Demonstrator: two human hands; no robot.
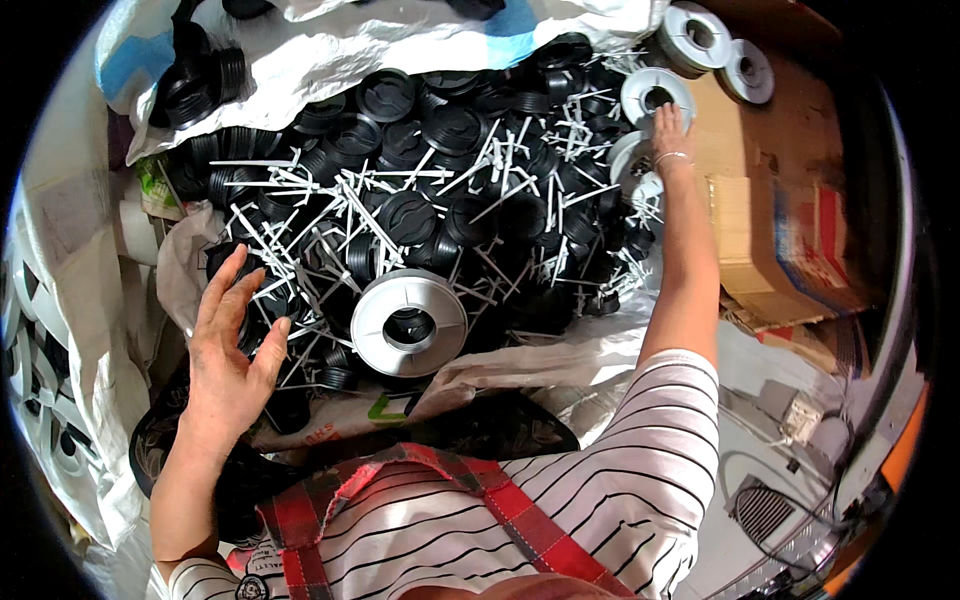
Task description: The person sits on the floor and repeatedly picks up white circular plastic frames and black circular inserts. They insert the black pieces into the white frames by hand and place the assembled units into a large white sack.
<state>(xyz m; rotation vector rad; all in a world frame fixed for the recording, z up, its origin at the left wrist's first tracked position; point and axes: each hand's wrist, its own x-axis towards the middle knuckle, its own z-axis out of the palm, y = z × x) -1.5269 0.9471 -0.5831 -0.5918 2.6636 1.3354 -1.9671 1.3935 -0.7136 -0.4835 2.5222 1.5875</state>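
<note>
My left hand [232, 345] is raised over the left side of the pile, its fingers spread and nothing in it. To its right, a round white plastic flange [372, 340] with a hole in the middle lies on top of the black parts. My right arm stretches far to the right, where my right hand [671, 142] rests its extended fingers on the near edge of another white flange [637, 92]. Below the heap's right edge, partly behind that hand, sits one more white flange [626, 158]. Black round ribbed caps [407, 218] and thin white plastic sticks [335, 215] fill the space between my hands.
White sacking [390, 45] borders the heap at the back. Two more white flanges [693, 38] [748, 72] lie at the far right on cardboard [750, 130]. Another sack [90, 420] with white parts stands at left. Cables and a grey surface [750, 430] show lower right.
</note>
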